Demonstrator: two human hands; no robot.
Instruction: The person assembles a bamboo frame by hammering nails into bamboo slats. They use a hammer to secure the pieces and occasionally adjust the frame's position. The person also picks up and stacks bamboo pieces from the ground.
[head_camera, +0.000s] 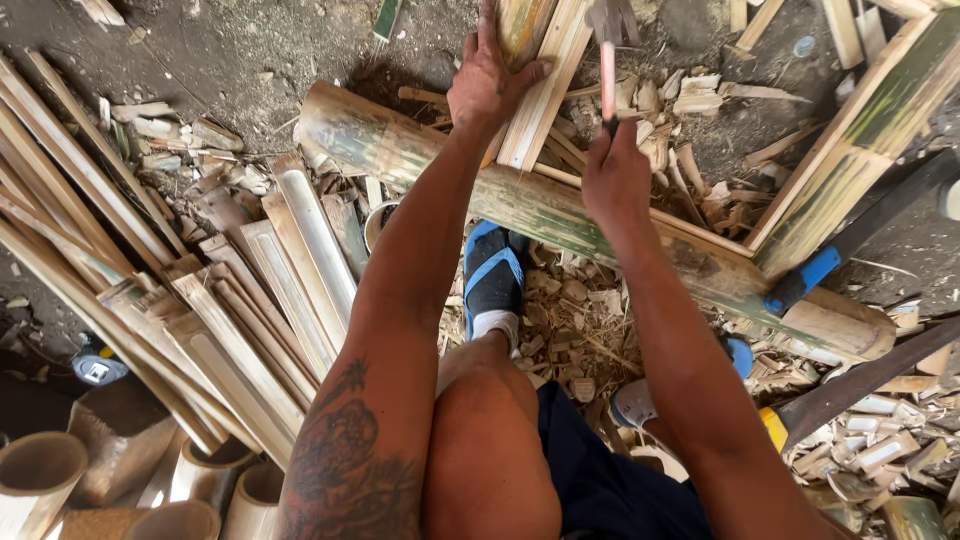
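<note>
Split slats (250, 310) are laid in a fan on the ground at the left, with cut tubes (40, 475) (hollow, pale inside) stood near the lower corner. A bamboo piece (545, 60) is gripped by the left hand (490, 85), its fingers closed round the piece, which is propped against a thick pole (560, 215) lying across the chips. Just to the right, a tool handle (607, 80) is clasped in the closed right hand (615, 175), its blade beside the piece.

Bamboo log (560, 215): lies across the ground, split slats (250, 300) stacked to its left, chips (580, 330) beneath, upright strips (545, 70) leaning on it, planks (850, 150) right.
</note>
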